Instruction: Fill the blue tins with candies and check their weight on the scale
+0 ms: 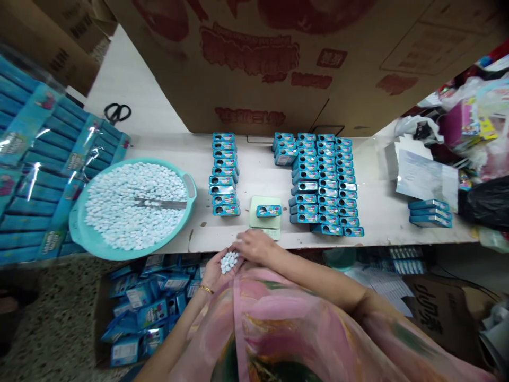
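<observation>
My left hand (213,274) is cupped palm up at the table's front edge, closed around a heap of small pale candies (229,262). Above its fingertips, my right hand (254,246) lies palm down with its fingers slightly apart, nothing visible in them. Just beyond the right hand is a pale green scale (254,206), with one small blue tin (269,211) on it. To the left stands a turquoise basin (192,185) full of the same candies, with a metal scoop (167,204) resting in them.
One column of blue tins (225,175) stands left of the scale, and several packed columns (327,183) stand right. A large carton (254,69) borders the back. Wrapped blue packs (43,170), scissors (117,113) and stacked tins (430,213) lie farther out. Below sits a box of blue packets (149,313).
</observation>
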Action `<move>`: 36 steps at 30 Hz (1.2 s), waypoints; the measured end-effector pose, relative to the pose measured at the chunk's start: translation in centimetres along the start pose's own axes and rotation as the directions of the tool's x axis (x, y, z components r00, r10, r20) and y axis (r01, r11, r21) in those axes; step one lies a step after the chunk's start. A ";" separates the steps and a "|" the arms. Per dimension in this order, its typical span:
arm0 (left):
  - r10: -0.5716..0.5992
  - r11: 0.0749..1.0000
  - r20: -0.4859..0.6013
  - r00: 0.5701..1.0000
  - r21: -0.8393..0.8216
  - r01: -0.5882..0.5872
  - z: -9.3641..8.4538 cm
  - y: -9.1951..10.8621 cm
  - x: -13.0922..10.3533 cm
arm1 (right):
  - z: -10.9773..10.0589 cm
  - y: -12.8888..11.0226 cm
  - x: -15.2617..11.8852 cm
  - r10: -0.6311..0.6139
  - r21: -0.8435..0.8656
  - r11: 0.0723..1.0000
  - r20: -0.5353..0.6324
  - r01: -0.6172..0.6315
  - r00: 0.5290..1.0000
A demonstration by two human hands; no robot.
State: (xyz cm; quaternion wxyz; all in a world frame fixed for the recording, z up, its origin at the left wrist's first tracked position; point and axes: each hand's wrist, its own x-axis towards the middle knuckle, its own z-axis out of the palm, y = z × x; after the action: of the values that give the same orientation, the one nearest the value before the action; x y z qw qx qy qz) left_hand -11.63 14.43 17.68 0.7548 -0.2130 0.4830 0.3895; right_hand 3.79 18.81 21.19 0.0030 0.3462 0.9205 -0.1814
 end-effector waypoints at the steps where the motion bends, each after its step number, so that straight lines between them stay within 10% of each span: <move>1: -0.002 1.000 0.021 1.000 -0.021 0.002 0.2 0.2 -0.1 | -0.6 1.3 -0.5 0.112 -0.024 0.993 -0.072 -0.114 0.991; 5: 0.048 0.995 0.045 0.998 -0.085 -0.044 0.3 1.2 -0.6 | -2.4 6.3 -2.1 0.422 -0.096 0.893 -0.162 -0.440 0.892; 18: 0.157 0.980 0.007 0.988 -0.123 -0.155 -0.4 3.9 1.8 | 2.0 1.4 6.9 0.024 -0.123 0.992 -0.088 -0.035 0.996; 21: 0.142 0.987 0.003 0.990 -0.074 -0.142 0.9 4.5 3.3 | 0.5 6.1 6.3 0.133 -0.112 0.981 -0.225 -0.161 0.965; 24: 0.134 0.989 -0.051 0.990 -0.051 -0.137 1.8 4.7 4.3 | -2.6 13.5 4.7 0.421 -0.064 0.869 -0.424 -0.491 0.801; 28: 0.155 0.980 -0.117 0.981 -0.104 -0.168 2.2 4.5 4.6 | -5.3 21.6 4.1 0.458 -0.027 0.841 -0.495 -0.540 0.738; 36: 0.166 0.968 -0.108 0.980 -0.172 -0.183 0.7 4.5 3.1 | -4.2 25.2 5.3 0.404 0.041 0.884 -0.566 -0.465 0.719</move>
State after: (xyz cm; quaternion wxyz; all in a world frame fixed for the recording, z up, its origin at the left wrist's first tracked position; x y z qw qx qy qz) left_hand -14.10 18.82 15.49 0.6719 -0.2552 0.4969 0.4863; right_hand 16.35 41.09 16.05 -0.2058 0.5894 0.7810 -0.0182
